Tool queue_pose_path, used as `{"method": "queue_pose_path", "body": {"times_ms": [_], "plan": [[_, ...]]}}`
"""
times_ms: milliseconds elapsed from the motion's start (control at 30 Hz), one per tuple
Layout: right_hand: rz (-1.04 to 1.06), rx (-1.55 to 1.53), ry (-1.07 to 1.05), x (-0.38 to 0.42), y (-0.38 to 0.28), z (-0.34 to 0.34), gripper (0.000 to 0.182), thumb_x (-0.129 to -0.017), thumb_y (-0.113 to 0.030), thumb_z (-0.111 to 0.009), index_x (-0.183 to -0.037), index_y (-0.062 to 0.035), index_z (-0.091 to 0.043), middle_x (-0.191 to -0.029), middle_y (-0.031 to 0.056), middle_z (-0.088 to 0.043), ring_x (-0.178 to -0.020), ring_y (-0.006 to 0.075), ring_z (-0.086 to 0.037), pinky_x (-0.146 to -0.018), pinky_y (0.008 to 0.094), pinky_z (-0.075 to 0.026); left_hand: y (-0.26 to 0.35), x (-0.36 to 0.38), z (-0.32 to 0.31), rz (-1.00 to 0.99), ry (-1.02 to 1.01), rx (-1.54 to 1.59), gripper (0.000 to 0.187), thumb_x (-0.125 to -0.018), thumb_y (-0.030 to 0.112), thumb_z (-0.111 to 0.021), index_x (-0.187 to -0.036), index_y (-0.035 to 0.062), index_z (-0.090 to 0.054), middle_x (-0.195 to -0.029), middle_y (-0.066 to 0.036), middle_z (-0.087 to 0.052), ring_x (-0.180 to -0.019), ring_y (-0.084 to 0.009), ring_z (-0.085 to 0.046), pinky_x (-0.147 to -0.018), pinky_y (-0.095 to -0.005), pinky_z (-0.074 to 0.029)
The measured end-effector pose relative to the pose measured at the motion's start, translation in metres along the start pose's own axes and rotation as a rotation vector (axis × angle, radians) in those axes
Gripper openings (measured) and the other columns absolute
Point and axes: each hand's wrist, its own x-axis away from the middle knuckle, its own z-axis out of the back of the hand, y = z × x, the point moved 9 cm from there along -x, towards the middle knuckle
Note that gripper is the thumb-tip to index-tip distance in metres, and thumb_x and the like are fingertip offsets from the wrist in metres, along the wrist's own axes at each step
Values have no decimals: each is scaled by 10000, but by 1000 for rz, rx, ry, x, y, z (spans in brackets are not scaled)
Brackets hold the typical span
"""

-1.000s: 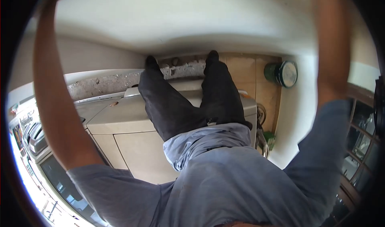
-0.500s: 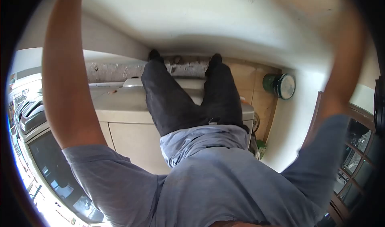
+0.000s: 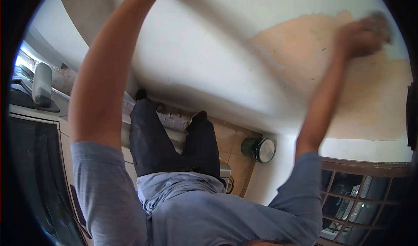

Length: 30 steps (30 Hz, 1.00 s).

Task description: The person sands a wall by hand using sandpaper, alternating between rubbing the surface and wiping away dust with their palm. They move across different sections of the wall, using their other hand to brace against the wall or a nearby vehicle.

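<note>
My right hand (image 3: 360, 38) is raised against the upper wall, its fingers closed around a small dark greyish thing (image 3: 379, 25) that motion blur keeps me from making out. It is at the right side of a bare tan patch (image 3: 300, 41) with ragged edges, where the white wall coating is absent. My left arm (image 3: 106, 67) reaches up to the top edge of the view. The left hand itself lies outside the frame, so its fingers are hidden.
A green bucket with a whitish lid (image 3: 264, 150) stands on the tiled floor below by the wall. At lower right is a brown-framed window (image 3: 361, 198) with bars. A pale vehicle with a side mirror (image 3: 42, 85) is at left, close to my legs (image 3: 174, 146).
My view has turned toward the right, bringing the tan patch and my right hand into sight. The left forearm now leans further right, and the bucket appears lower and more to the left.
</note>
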Motion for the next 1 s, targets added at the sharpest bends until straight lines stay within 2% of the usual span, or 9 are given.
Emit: {"method": "queue_pose_path", "body": {"times_ms": [133,200,267,400,467,600,700,833,1000], "plan": [[402,-97,-685,243,-132,-42,481,-800,-177,-589,-1273,-255,-621,-1229,-50,-641,-1118,163,-563,-1038,531,-322,-1,2,0,43,-47,51,533,-881,177,-380,-1408,140,-451,-1485,-143,-377,-1399,-319,-297,-1147,-521,-165],[536,-177,-359,239,-146,-22,434,-817,-135,-561,-1225,-254,-648,-1156,-52,-658,-1014,193,-591,-976,517,-382,-2,3,-4,78,-79,61,527,-875,181,-407,-1395,138,-476,-1484,-142,-385,-1396,-322,-309,-1147,-520,-168],[647,0,-468,188,-112,-30,376,-824,-129,-558,-1175,-212,-664,-1128,-3,-660,-1055,202,-583,-1019,508,-347,0,1,-6,63,-67,70,532,-868,175,-409,-1394,129,-476,-1472,-148,-401,-1393,-324,-317,-1149,-509,-169],[-99,-268,231,-79,50,31,376,-1002,-203,-396,-1203,62,-572,-1212,188,-623,-1149,401,-556,-1004,426,-433,-1,12,-4,72,-70,32,535,-866,168,-402,-1394,122,-477,-1466,-154,-409,-1393,-320,-320,-1153,-501,-171],[-475,-179,137,-113,84,35,402,-998,-224,-409,-1242,68,-538,-1224,205,-614,-1146,434,-552,-992,456,-437,-2,9,-6,71,-84,16,538,-868,164,-395,-1399,119,-473,-1472,-155,-403,-1399,-315,-313,-1161,-494,-162],[90,159,1,26,-31,-18,402,-951,-213,-476,-1317,-60,-537,-1291,187,-571,-1251,415,-476,-1018,631,-316,2,5,-3,53,-26,64,506,-878,175,-386,-1360,118,-527,-1448,-155,-439,-1404,-307,-315,-1174,-482,-134],[484,-8,-281,233,-147,-27,372,-861,-182,-555,-1211,-252,-660,-1217,-77,-648,-1161,187,-549,-1032,540,-313,4,5,-1,51,-42,65,493,-881,187,-387,-1339,105,-549,-1436,-155,-455,-1400,-306,-323,-1171,-484,-143],[481,-98,-431,161,-111,-25,386,-820,-127,-557,-1184,-196,-668,-1140,-9,-667,-1025,215,-615,-849,488,-437,-3,7,1,47,-56,68,496,-874,181,-402,-1341,94,-543,-1433,-164,-456,-1386,-319,-341,-1162,-485,-162],[-12,-71,138,-71,13,19,387,-997,-228,-419,-1290,-11,-549,-1356,154,-540,-1308,414,-407,-1070,601,-259,-5,10,-4,62,-68,40,473,-920,221,-413,-1363,98,-523,-1462,-159,-428,-1408,-321,-310,-1172,-486,-145]]}}
